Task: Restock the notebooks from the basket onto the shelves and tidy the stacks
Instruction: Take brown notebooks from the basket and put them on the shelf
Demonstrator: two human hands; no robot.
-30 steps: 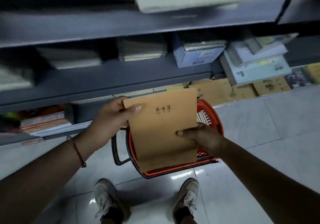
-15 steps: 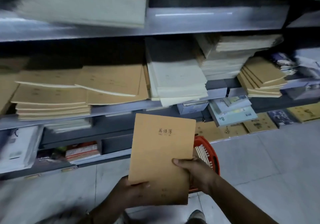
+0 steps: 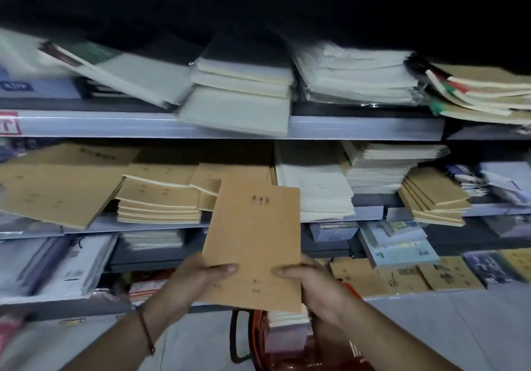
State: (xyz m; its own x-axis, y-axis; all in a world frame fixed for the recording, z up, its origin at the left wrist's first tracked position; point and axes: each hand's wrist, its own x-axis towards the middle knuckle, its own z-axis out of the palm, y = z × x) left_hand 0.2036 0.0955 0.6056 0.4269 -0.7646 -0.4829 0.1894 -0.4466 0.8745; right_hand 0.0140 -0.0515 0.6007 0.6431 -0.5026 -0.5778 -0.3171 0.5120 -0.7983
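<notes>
A brown kraft notebook [image 3: 254, 238] is held upright in front of the middle shelf [image 3: 138, 224]. My left hand [image 3: 195, 280] grips its lower left corner, thumb on the cover. My right hand [image 3: 313, 284] grips the lower right corner in the same way. Behind the notebook's top edge lie stacks of matching brown notebooks [image 3: 159, 198] on the middle shelf. The red basket [image 3: 352, 352] stands on the floor below my hands, with pale notebooks [image 3: 288, 332] inside; much of it is hidden by my arms.
White notebook piles [image 3: 238, 103] overhang the upper shelf [image 3: 365, 128]. More brown stacks [image 3: 434, 199] and white stacks [image 3: 316, 189] fill the middle shelf to the right. Lower shelves hold packaged pads [image 3: 398, 244] and brown books [image 3: 402, 277]. Grey floor tiles [image 3: 474, 322] lie at lower right.
My view has tilted up from the basket to the shelves. The notebook has risen from above the basket to the middle shelf's height. Both hands have shifted to its bottom corners.
</notes>
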